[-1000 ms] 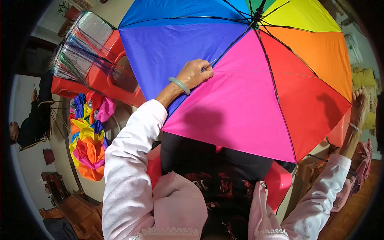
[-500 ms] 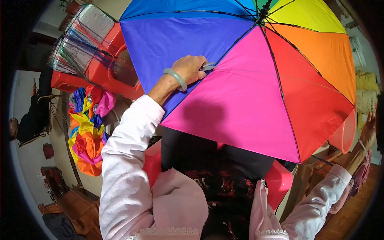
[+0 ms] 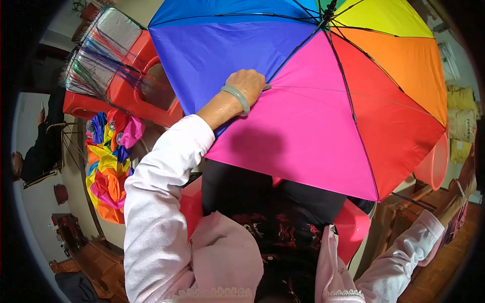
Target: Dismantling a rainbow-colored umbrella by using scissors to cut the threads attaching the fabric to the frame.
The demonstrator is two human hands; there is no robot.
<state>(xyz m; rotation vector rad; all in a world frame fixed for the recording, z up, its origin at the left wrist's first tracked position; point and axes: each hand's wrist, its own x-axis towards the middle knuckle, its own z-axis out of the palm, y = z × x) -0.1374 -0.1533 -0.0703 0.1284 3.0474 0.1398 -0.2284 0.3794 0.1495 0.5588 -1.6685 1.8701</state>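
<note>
The open umbrella [image 3: 308,131] lies inside-up over the person's lap, its ribs showing, with the pink panel [image 3: 298,151] nearest the body. The left hand [image 3: 246,90] rests on the canopy at the dark rib [image 3: 298,51] between the pink panel and the purple panel [image 3: 212,58]. It has rolled over since a second ago: the back of the hand now faces up, and the needle-like tip that poked out past its fingers is no longer visible. The fingers are curled closed about a small grey piece [image 3: 267,87], whose end alone peeks out; what it is cannot be told.

The right hand [image 3: 469,169] has swung outward and toward the body, well past the canopy's red edge. It sits dark and blurred at the rim of the view, so how its fingers stand cannot be told. A thin pale thread [image 3: 303,87] runs from beside the left hand across the pink and red panels toward the right side; its far end is lost. With the right arm farther out, the thread seems to be pulled longer while the left hand steadies the cloth at the rib.
</note>
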